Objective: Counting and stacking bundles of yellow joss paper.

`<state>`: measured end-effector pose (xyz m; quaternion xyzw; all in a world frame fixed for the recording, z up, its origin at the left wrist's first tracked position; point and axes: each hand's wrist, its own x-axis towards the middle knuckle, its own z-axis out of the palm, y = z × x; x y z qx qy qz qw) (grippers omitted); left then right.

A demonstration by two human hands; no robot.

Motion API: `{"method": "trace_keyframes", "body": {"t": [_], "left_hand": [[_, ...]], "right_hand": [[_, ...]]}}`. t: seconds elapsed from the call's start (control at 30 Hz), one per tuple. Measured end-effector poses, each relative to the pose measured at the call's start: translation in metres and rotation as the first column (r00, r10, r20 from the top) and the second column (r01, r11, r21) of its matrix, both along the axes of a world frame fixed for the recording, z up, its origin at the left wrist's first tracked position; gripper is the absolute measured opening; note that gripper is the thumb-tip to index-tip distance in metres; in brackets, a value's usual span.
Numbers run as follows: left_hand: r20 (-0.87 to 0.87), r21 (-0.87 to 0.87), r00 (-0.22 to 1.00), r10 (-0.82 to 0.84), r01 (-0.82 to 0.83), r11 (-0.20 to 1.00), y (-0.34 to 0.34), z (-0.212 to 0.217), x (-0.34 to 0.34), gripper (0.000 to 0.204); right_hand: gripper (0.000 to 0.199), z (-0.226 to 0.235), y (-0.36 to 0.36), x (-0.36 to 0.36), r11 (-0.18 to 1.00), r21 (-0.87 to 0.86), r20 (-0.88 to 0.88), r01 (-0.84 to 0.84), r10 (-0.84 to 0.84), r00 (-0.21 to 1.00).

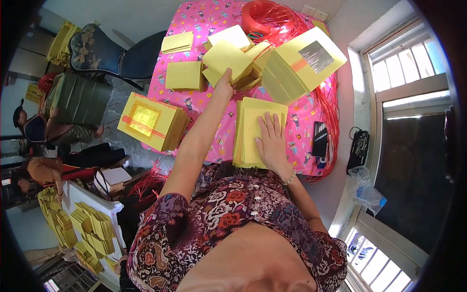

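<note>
- My left hand (224, 82) was stretched out over the desk (301, 131), with its pink patterned cover, and its grip was closed on the near corner of a small yellow paper bundle (226, 58) in the heap at the far side.
- My right hand (271, 138) lay flat, fingers spread and holding nothing, on the near paper stack (250, 131) just in front of me.
- I judged the bundle light but floppy: thin sheets that could fan out or slide off one another, so a pinch across a corner or edge with the thumb on top looked the safest hold. The near stack looked heavier and would want both hands under it.
- My count on the desk: one near stack under the right hand, two flat yellow stacks on the left side, roughly four or five loose bundles in the heap; I could not separate them for certain.
- One large block with a silver foil square (311, 61) stood tilted at the far right, and one with a gold square (148, 121) overhung the left edge.
- One roll of red string (262, 17) sat at the far end.
</note>
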<state>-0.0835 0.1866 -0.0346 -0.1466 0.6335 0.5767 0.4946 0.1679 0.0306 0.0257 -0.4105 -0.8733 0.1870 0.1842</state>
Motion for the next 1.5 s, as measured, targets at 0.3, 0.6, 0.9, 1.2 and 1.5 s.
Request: {"method": "trace_keyframes", "body": {"t": [0.3,0.6,0.9,1.2,1.5], "left_hand": [[-0.131,0.089,0.979,0.155,-0.144,0.986,0.013,-0.018,-0.011,0.043],[0.058,0.069,0.994,-0.090,0.086,0.994,0.004,0.002,-0.037,0.072],[-0.019,0.429,0.996,-0.087,0.087,0.899,-0.011,0.024,-0.033,0.052],[0.110,0.619,0.964,-0.241,0.124,0.775,-0.119,0.147,0.050,0.044],[0.073,0.587,0.916,-0.394,0.280,0.760,-0.203,0.131,0.107,0.046]], "right_hand": [[0.062,0.008,0.000,-0.005,0.999,-0.019,0.005,-0.042,0.042,0.999],[0.062,-0.001,0.002,-0.004,1.000,0.021,0.022,-0.012,0.011,1.000],[0.062,-0.003,-0.001,-0.005,0.999,0.043,0.016,0.011,-0.012,1.000],[0.060,-0.006,0.005,-0.004,0.997,0.073,0.002,0.025,-0.025,1.000],[0.049,-0.032,0.003,0.004,0.998,-0.059,0.058,-0.014,0.018,0.998]]}}
